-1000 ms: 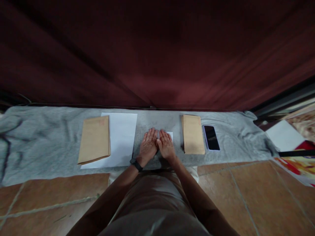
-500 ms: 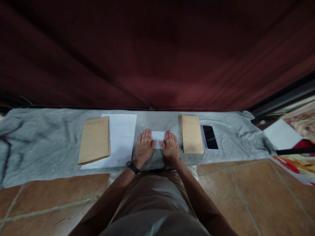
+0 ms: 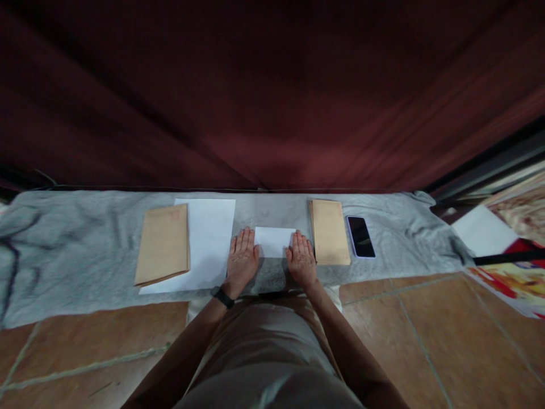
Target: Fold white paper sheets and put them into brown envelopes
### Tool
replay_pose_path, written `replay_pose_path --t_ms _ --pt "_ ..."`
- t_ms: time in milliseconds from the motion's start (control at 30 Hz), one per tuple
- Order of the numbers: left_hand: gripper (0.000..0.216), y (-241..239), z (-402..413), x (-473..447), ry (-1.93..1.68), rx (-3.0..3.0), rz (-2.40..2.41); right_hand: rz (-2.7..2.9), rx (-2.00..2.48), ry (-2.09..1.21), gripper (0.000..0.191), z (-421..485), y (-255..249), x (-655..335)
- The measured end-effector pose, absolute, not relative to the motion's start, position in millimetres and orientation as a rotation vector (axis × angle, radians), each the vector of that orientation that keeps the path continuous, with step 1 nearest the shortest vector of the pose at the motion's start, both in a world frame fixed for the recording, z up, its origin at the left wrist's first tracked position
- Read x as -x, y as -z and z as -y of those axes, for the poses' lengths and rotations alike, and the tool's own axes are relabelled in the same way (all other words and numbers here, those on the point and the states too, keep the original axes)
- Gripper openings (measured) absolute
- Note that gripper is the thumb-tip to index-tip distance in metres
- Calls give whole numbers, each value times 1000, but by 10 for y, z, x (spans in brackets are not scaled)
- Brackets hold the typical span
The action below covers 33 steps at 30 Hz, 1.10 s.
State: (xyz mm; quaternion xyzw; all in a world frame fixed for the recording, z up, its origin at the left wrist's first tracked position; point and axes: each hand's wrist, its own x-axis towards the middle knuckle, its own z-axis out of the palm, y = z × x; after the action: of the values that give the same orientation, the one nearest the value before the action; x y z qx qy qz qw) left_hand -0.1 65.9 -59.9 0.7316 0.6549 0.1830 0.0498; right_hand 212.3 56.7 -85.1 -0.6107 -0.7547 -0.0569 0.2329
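Observation:
A small white folded-looking paper (image 3: 275, 242) lies flat in front of me on the grey cloth (image 3: 268, 211). At its left edge rests my left hand (image 3: 242, 258), palm down with the fingers stretched out and a dark watch on the wrist. My right hand (image 3: 301, 258) lies flat at the paper's right edge, fingers also extended. Neither hand grips anything. Left of my left hand is a large white paper sheet (image 3: 210, 241), partly covered by brown envelopes (image 3: 162, 244). Close by my right hand lies a narrower stack of brown envelopes (image 3: 331, 233).
A phone (image 3: 361, 237) lies right of the narrower envelopes. Behind the cloth-covered surface hangs a dark red curtain (image 3: 272, 113). Tiled floor (image 3: 409, 335) shows in front. At the far right are a white sheet (image 3: 485, 232) and a colourful printed package (image 3: 511, 281).
Both hands have slid outward, my left hand to the left and my right hand to the right. More of the small white paper now shows between them.

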Motion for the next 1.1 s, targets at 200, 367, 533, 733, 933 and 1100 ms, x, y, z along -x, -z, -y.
replay_pose_path --t_ms 200,367,533,733,933,1100 --pt "53 648 -630 108 -690 -2173 -1886 2063 1705 131 59 -534 842 -2128" --pt "49 655 -582 45 -762 -2112 -1749 2056 1705 65 59 -532 812 -2126" --pt "47 588 -576 -43 -834 -1926 -1724 2067 1717 66 58 -532 794 -2130" --pt "47 521 -685 -2 -956 -1562 -1691 2072 1735 71 57 -527 785 -2133" --pt "48 551 -736 4 -980 -1494 -1740 2080 1747 39 57 -534 761 -2132" --pt "52 590 -800 -13 -967 -1440 -1775 2070 1743 25 57 -530 753 -2128"
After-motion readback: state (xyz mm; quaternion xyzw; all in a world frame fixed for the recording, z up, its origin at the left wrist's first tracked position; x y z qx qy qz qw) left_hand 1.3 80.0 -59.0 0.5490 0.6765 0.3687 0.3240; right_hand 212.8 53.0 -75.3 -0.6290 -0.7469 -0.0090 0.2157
